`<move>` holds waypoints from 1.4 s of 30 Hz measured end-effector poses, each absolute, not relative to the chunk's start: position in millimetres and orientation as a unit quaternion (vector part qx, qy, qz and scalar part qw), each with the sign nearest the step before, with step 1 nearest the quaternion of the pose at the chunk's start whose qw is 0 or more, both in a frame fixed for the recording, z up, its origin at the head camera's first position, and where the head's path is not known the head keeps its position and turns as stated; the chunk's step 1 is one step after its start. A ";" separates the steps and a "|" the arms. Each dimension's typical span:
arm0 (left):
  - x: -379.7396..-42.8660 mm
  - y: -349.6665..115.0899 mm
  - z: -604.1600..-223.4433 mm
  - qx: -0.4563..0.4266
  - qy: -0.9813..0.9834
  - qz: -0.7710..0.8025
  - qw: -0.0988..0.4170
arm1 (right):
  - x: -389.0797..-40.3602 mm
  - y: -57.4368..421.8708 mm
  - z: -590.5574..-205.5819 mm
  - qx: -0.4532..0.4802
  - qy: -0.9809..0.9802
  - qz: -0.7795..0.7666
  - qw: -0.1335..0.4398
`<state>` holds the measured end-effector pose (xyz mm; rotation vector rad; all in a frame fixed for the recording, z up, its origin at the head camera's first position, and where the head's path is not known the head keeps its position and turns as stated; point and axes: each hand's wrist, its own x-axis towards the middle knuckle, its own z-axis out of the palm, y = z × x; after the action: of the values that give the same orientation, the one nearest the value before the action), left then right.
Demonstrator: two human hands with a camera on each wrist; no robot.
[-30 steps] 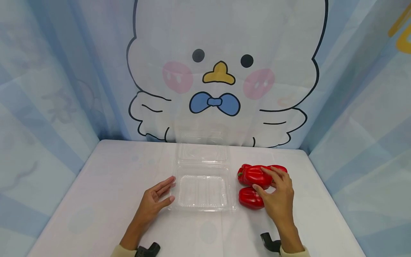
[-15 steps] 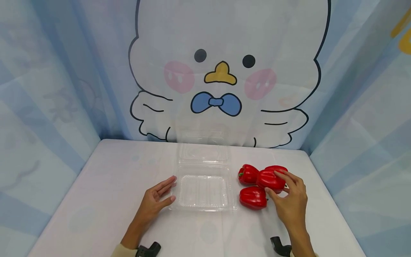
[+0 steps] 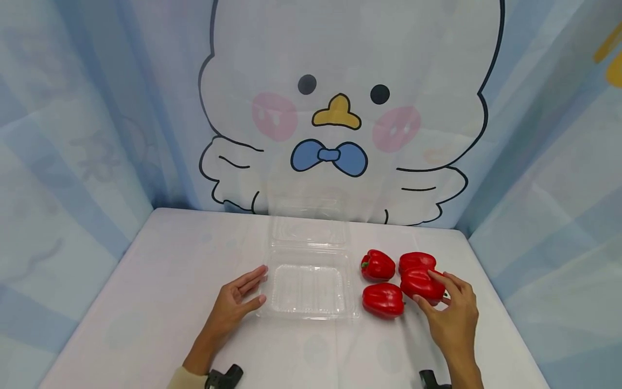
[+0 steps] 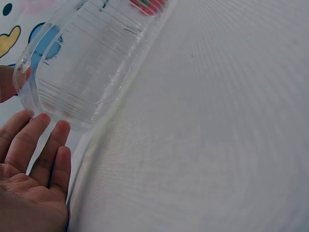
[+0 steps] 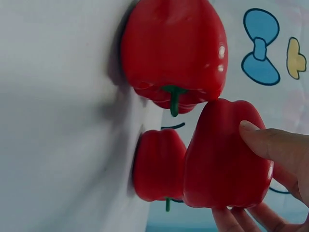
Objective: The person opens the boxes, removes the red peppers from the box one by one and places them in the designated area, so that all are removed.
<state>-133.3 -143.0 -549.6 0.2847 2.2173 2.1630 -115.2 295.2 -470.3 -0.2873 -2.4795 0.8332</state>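
Note:
My right hand [image 3: 454, 313] pinches a red bell pepper [image 3: 420, 285] between thumb and fingers; the right wrist view shows this pepper [image 5: 227, 159] raised off the tabletop. A red bell pepper [image 3: 383, 300] lies to its left, another [image 3: 378, 266] at the back left, and a third [image 3: 417, 261] just behind the held one, partly covered by it. A clear plastic clamshell container [image 3: 311, 314] lies with its lid folded back. At its left edge rests my left hand [image 3: 233, 301], fingers fairly straight; the left wrist view shows those fingertips [image 4: 62, 126] by the container's corner.
The white-covered table [image 3: 146, 324] ends at the back against a curtain [image 3: 335, 189] printed with a cartoon bird. More blue and white curtains [image 3: 63, 189] hang on both sides. The upright lid [image 3: 307, 232] reaches close to the back edge.
My right hand has moved right and nearer with its bell pepper, away from the back-left pepper, which now shows fully. The left hand and container stay put.

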 end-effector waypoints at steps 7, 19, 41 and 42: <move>-133.2 -141.9 -549.9 0.075 0.714 0.696 0.026 | -116.2 302.7 -479.4 -0.130 -0.920 0.295 0.225; -131.9 -136.4 -547.8 0.071 0.723 0.687 0.027 | -118.8 318.0 -496.2 -0.159 -0.930 0.280 0.179; -133.5 -130.3 -546.7 0.065 0.727 0.683 0.003 | -118.3 313.4 -483.4 -0.166 -0.939 0.237 0.184; -133.6 -129.9 -546.1 0.070 0.740 0.669 -0.009 | -118.6 311.4 -481.2 -0.161 -0.940 0.236 0.187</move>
<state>-133.6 -129.9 -546.1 0.2200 2.3383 2.1127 -118.6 311.4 -481.2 -0.4534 -2.6452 0.6640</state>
